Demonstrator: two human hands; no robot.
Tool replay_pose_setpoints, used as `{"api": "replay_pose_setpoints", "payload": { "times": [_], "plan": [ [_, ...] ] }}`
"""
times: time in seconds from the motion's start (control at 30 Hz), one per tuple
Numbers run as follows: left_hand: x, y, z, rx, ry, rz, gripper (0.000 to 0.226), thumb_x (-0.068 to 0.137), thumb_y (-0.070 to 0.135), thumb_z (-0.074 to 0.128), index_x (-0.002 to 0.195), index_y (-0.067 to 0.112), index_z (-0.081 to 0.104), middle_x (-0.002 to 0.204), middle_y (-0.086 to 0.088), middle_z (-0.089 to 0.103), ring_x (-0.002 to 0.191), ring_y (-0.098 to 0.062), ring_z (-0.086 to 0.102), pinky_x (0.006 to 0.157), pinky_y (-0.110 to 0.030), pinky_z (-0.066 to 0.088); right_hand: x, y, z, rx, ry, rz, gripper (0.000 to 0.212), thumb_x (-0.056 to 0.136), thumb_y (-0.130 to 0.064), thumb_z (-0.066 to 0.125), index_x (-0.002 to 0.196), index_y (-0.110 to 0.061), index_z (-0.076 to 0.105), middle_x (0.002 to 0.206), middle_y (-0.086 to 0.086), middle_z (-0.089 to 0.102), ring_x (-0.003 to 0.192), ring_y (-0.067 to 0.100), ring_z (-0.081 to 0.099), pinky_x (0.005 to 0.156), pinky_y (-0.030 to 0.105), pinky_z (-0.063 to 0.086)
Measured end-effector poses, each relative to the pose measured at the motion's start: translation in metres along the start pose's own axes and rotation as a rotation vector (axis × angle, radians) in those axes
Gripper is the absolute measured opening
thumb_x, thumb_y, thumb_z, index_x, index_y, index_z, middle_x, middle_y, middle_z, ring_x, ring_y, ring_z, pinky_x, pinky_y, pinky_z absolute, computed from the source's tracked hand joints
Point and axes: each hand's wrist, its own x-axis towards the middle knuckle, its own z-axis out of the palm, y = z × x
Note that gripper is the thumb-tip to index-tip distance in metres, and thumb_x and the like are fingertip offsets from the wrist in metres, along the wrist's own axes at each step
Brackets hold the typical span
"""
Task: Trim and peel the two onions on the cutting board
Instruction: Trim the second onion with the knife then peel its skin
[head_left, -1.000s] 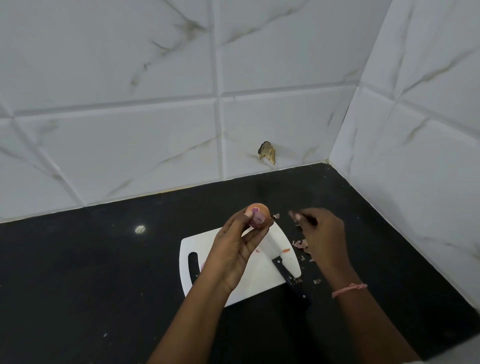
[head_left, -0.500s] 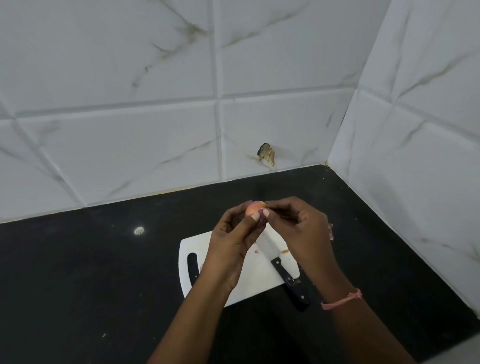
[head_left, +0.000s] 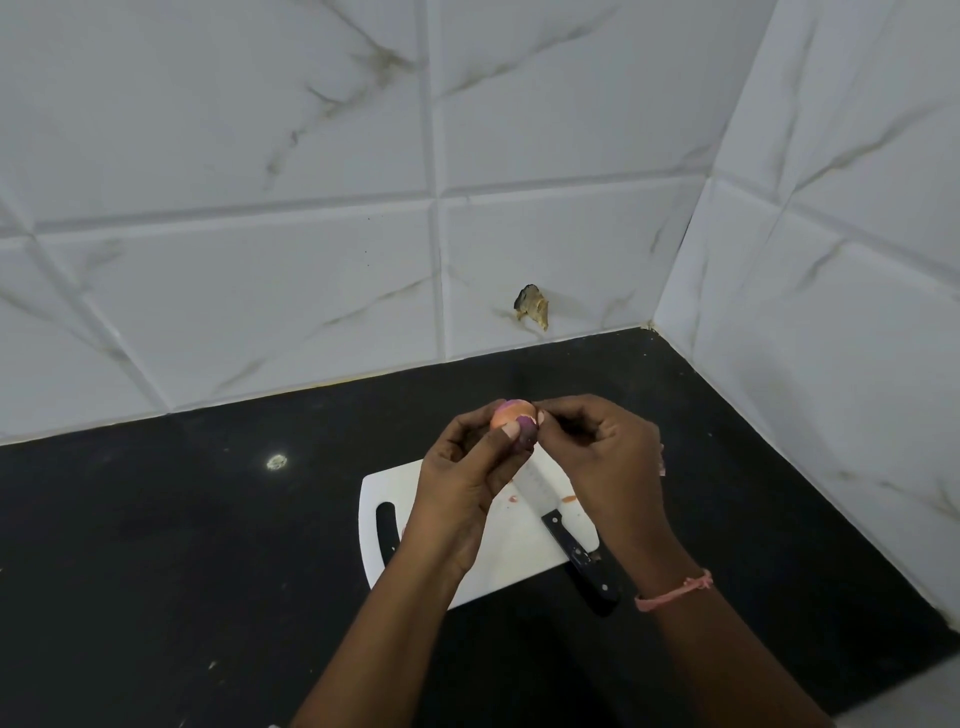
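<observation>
The left hand (head_left: 462, 467) grips a small round, partly peeled purple-orange onion (head_left: 511, 415) above the 12 o'clock edge of the white plastic cutting board (head_left: 519, 556); its axis cannot be told. The right hand's (head_left: 602, 447) fingers (head_left: 550, 410) pinch skin at the onion's 3 o'clock side. A black-handled knife (head_left: 563, 525) lies on the board, its blade pointing toward 11 o'clock.

Dim, flat, cool indoor light, no hard shadows. White wall tiles (head_left: 311, 156) read grey-blue. Black tabletop (head_left: 156, 545) very dark, faint soft sheen far left, detail lost. Wide-angle bend: tile joints curve toward edges. Slightly soft overall; forearms near the bottom edge blurrier. White cutting board (head_left: 519, 561) brightest, not clipped.
</observation>
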Motion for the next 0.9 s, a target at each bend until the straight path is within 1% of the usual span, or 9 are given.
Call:
{"api": "replay_pose_setpoints", "payload": {
  "times": [0.1, 0.17, 0.23, 0.33, 0.43, 0.53, 0.63, 0.77, 0.9],
  "plan": [
    [0.0009, -0.0007, 0.0002, 0.007, 0.002, -0.017, 0.039, 0.077, 0.01, 0.073, 0.115, 0.005, 0.067, 0.114, -0.017, 0.073, 0.102, -0.029, 0.073, 0.086, -0.033, 0.061, 0.0007, 0.0014, 0.0, -0.012, 0.022, 0.012, 0.012, 0.084, -0.018, 0.075, 0.096, -0.019, 0.074, 0.084, -0.013, 0.07, 0.083, -0.002, 0.065, 0.071, 0.009, 0.052],
    [0.0019, -0.0002, -0.0003, 0.002, 0.003, -0.007, 0.037, 0.079, 0.009, 0.073, 0.115, 0.005, 0.067, 0.115, -0.017, 0.073, 0.104, -0.029, 0.072, 0.087, -0.034, 0.06, 0.0, -0.001, -0.0006, 0.011, 0.016, 0.02, 0.008, 0.087, -0.021, 0.071, 0.095, -0.023, 0.072, 0.084, -0.017, 0.068, 0.083, -0.003, 0.065, 0.071, 0.007, 0.051],
    [0.0027, 0.0008, -0.0015, -0.004, -0.001, 0.011, 0.04, 0.076, 0.01, 0.074, 0.115, 0.005, 0.067, 0.114, -0.016, 0.073, 0.104, -0.028, 0.072, 0.088, -0.034, 0.06, -0.0016, -0.0059, -0.0016, 0.061, -0.016, 0.039, 0.006, 0.088, -0.026, 0.069, 0.093, -0.029, 0.068, 0.083, -0.024, 0.066, 0.083, -0.007, 0.064, 0.07, 0.005, 0.049],
    [0.0016, 0.0018, -0.002, -0.013, -0.015, 0.027, 0.045, 0.071, 0.011, 0.076, 0.115, 0.005, 0.067, 0.113, -0.015, 0.073, 0.104, -0.029, 0.072, 0.087, -0.033, 0.06, -0.0031, -0.0077, -0.0008, 0.098, -0.062, 0.037, 0.011, 0.085, -0.025, 0.072, 0.096, -0.026, 0.071, 0.088, -0.019, 0.07, 0.086, -0.004, 0.066, 0.074, 0.01, 0.052],
    [-0.0009, 0.0033, -0.0015, 0.058, 0.0, 0.047, 0.059, 0.059, 0.022, 0.085, 0.114, 0.009, 0.069, 0.114, -0.011, 0.074, 0.108, -0.028, 0.071, 0.09, -0.036, 0.058, -0.002, -0.0044, 0.0001, 0.013, -0.07, -0.014, 0.012, 0.087, -0.023, 0.071, 0.098, -0.027, 0.068, 0.091, -0.019, 0.068, 0.089, -0.004, 0.065, 0.077, 0.01, 0.051],
    [-0.0012, 0.0039, -0.0022, 0.15, 0.047, 0.077, 0.066, 0.053, 0.03, 0.095, 0.113, 0.013, 0.071, 0.113, -0.007, 0.074, 0.109, -0.028, 0.07, 0.094, -0.04, 0.056, 0.0004, -0.003, 0.0012, -0.141, -0.121, -0.126, 0.013, 0.09, -0.02, 0.068, 0.103, -0.021, 0.066, 0.092, -0.016, 0.063, 0.083, -0.004, 0.062, 0.074, 0.005, 0.047],
    [-0.0021, 0.0045, -0.0027, 0.216, 0.071, 0.098, 0.058, 0.06, 0.03, 0.092, 0.112, 0.014, 0.071, 0.11, -0.004, 0.074, 0.108, -0.026, 0.07, 0.095, -0.042, 0.056, 0.0027, -0.0029, 0.0038, -0.227, -0.168, -0.184, 0.012, 0.094, -0.019, 0.062, 0.104, -0.014, 0.062, 0.095, -0.01, 0.059, 0.082, -0.007, 0.055, 0.074, 0.003, 0.042],
    [-0.0031, 0.004, -0.0031, 0.208, 0.055, 0.081, 0.029, 0.083, 0.011, 0.076, 0.111, 0.011, 0.071, 0.108, -0.007, 0.075, 0.105, -0.026, 0.072, 0.093, -0.039, 0.058, 0.0033, -0.0041, 0.006, -0.188, -0.227, -0.159, 0.006, 0.096, -0.022, 0.057, 0.099, -0.022, 0.053, 0.091, -0.014, 0.053, 0.086, -0.002, 0.056, 0.074, 0.006, 0.046],
    [-0.0034, 0.0058, -0.0013, 0.128, 0.052, 0.036, 0.024, 0.092, 0.009, 0.065, 0.116, 0.008, 0.068, 0.112, -0.014, 0.073, 0.105, -0.029, 0.072, 0.091, -0.037, 0.059, 0.005, -0.007, 0.0037, -0.005, -0.226, 0.006, 0.004, 0.098, -0.021, 0.053, 0.1, -0.024, 0.055, 0.093, -0.014, 0.061, 0.09, -0.004, 0.06, 0.075, 0.009, 0.048]
  ]
}}
